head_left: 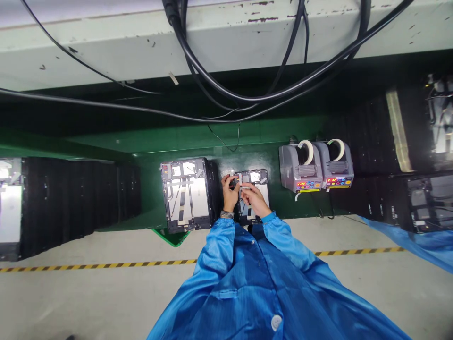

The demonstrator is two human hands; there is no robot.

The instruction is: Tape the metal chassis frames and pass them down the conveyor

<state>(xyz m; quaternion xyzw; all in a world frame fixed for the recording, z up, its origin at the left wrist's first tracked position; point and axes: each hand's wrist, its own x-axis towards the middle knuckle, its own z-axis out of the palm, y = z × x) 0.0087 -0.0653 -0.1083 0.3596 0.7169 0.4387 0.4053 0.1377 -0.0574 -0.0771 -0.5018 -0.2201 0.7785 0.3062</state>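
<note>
An opened tablet-like device [264,190] lies on the green bench in front of me, its inner parts and a silvery panel facing up. My left hand [230,192] is at its upper left corner, thumb and forefinger curled together; what lies between them is too small to tell. A short whitish strip of tape [240,178] stands out at that corner. From the right, my right hand [255,198] reaches over the device, its fingers closed at the lower end of the strip. My wrists partly cover the device's lower part.
To the left stands a stack of similar devices [187,196], with a longer dark row [81,198] farther left. Two grey tape dispensers [300,167] with lit displays sit on the right. More dark devices [378,189] lie beyond. Black cables [226,92] hang across the front.
</note>
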